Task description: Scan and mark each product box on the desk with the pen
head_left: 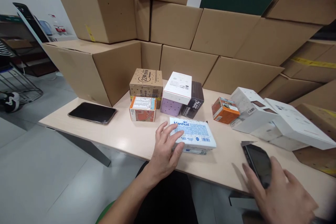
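Observation:
My left hand [165,152] has its fingers spread over the left end of a blue-and-white Manhua tissue pack [198,133] lying near the table's front edge. The fingertips seem to touch its top, without gripping it. On the right, my right hand [280,189] grips a black smartphone [259,162] between thumb and fingers. The phone is tilted just above the table or against it; I cannot tell which. Behind the pack stand a small orange-and-white box [143,109], a brown printed carton [146,83], a white box [177,85] on a purple box [170,107], and a dark box [193,101].
Another phone [92,112] lies at the table's left end. An orange box [225,110] stands beside white boxes [252,108] on the right. Large cardboard cartons [175,24] form a wall behind the table [123,136]. A metal stool [23,80] stands at far left.

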Motion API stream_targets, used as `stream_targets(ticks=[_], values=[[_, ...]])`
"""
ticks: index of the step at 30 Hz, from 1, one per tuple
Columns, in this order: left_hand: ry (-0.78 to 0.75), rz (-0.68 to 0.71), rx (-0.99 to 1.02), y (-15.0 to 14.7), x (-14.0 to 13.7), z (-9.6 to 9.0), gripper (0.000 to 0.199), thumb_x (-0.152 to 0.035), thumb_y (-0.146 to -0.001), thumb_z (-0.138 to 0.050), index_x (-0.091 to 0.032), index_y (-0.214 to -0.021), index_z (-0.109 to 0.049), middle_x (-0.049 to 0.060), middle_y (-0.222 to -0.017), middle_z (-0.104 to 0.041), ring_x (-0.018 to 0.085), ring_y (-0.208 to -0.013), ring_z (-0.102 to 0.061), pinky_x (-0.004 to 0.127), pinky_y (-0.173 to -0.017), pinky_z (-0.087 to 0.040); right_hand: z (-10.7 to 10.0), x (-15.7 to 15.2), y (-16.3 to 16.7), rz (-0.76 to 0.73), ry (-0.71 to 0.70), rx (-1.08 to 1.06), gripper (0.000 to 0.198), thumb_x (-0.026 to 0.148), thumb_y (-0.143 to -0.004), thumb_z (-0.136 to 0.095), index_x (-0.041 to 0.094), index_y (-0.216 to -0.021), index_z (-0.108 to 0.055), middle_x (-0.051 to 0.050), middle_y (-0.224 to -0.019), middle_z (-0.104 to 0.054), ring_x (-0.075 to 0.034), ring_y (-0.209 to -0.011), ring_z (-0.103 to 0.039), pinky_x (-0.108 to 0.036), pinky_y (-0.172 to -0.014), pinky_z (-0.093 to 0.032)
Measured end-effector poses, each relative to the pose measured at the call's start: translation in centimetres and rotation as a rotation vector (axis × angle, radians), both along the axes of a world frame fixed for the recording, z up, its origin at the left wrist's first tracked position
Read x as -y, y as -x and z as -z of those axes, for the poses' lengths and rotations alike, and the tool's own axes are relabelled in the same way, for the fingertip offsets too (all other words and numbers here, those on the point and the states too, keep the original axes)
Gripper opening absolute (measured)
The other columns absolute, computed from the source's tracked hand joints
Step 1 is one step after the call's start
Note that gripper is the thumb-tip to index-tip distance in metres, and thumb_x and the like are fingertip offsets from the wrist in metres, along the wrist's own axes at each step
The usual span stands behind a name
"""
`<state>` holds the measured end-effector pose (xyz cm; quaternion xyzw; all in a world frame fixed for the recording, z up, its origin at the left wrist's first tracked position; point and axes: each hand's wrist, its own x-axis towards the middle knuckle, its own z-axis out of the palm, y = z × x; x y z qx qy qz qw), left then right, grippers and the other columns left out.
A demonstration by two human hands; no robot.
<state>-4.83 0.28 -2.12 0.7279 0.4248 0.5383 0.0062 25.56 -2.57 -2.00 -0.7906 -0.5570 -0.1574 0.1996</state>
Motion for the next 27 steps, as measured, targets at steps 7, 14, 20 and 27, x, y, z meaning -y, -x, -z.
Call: stream_targets(ticks=[7,14,20,27], values=[[0.038,-0.024,0.085,0.1,0.3,0.2,0.026,-0.018,-0.097,-0.051,-0.020,-0.122,-0.058,0.012,-0.127,-0.059,0.026,-0.125,-0.049,0.052,-0.107,-0.043,1.5,1.2,-2.0,0.207,0.241,-0.236,0.099,0.084,-0.078,-0.041,0.015,-0.148,-0.045,-0.031,-0.127,-0.057,-0.056,-0.113,-0.054,-0.070,-0.082,-0.044],[0.041,-0.029,0.141,-0.1,0.1,0.5,0.022,-0.015,-0.097,-0.051,-0.020,-0.115,-0.063,0.011,-0.123,-0.060,0.023,-0.120,-0.053,0.044,-0.101,-0.049,2.0,1.1,-0.9,0.108,0.042,-0.260,0.093,0.074,-0.082,-0.044,0.007,-0.146,-0.047,-0.030,-0.119,-0.062,-0.053,-0.111,-0.057,-0.070,-0.089,-0.042],[0.030,-0.038,0.161,-0.2,0.0,0.4,0.023,-0.015,-0.097,-0.050,-0.020,-0.117,-0.062,0.011,-0.121,-0.063,0.024,-0.118,-0.057,0.046,-0.099,-0.051,0.6,2.8,5.7,-0.184,-0.231,-0.421,0.089,0.067,-0.082,-0.057,0.013,-0.151,-0.040,-0.024,-0.139,-0.055,-0.044,-0.127,-0.051,-0.058,-0.099,-0.043],[0.030,-0.058,0.179,-0.2,-0.1,0.6,0.022,-0.016,-0.098,-0.049,-0.019,-0.114,-0.063,0.012,-0.117,-0.066,0.023,-0.115,-0.060,0.045,-0.098,-0.052,0.2,1.6,15.5,-0.587,-0.443,-0.374,0.071,0.046,-0.090,-0.062,0.020,-0.152,-0.036,-0.022,-0.140,-0.050,-0.037,-0.128,-0.048,-0.058,-0.101,-0.043]])
